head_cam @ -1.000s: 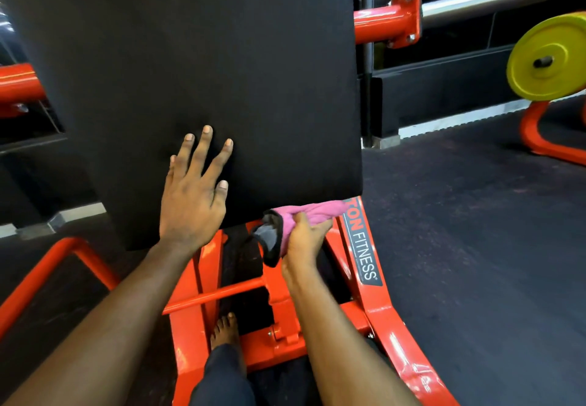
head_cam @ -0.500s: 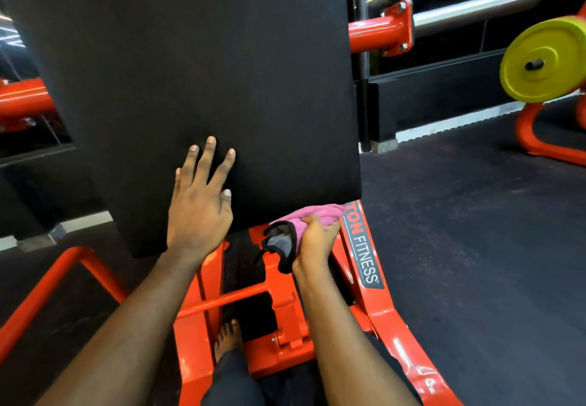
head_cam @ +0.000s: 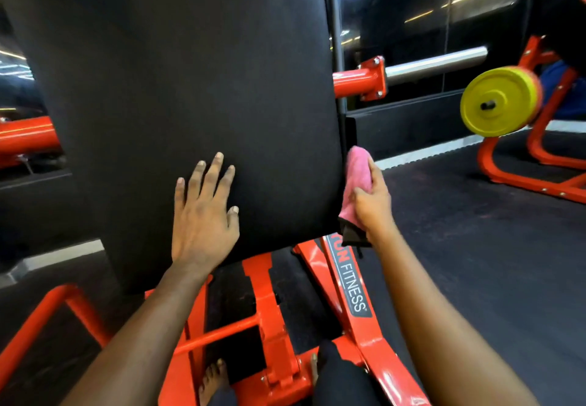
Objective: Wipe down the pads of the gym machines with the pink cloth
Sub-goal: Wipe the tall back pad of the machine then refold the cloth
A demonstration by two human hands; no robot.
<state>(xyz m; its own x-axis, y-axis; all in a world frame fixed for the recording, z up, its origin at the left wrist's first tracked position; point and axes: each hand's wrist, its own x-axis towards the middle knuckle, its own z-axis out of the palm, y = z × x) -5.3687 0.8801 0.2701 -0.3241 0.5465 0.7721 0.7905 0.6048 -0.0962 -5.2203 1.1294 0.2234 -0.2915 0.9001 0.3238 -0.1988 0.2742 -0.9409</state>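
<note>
A large black pad (head_cam: 190, 82) of an orange gym machine fills the upper left of the head view. My left hand (head_cam: 203, 215) lies flat on the pad's lower part, fingers spread. My right hand (head_cam: 372, 202) grips the pink cloth (head_cam: 358, 177) and holds it against the pad's right edge near the bottom corner. A dark flap of the cloth hangs below my right hand.
The orange frame (head_cam: 345, 285) marked FITNESS runs under the pad, with my bare feet (head_cam: 212, 380) on it. An orange arm with a chrome sleeve (head_cam: 434, 63) juts out to the right. A yellow weight plate (head_cam: 498, 101) sits on another orange rack at right. Dark floor mat lies between.
My right hand has carried the pink cloth from under the pad's bottom right corner up onto its right side edge. My left hand stays flat on the pad.
</note>
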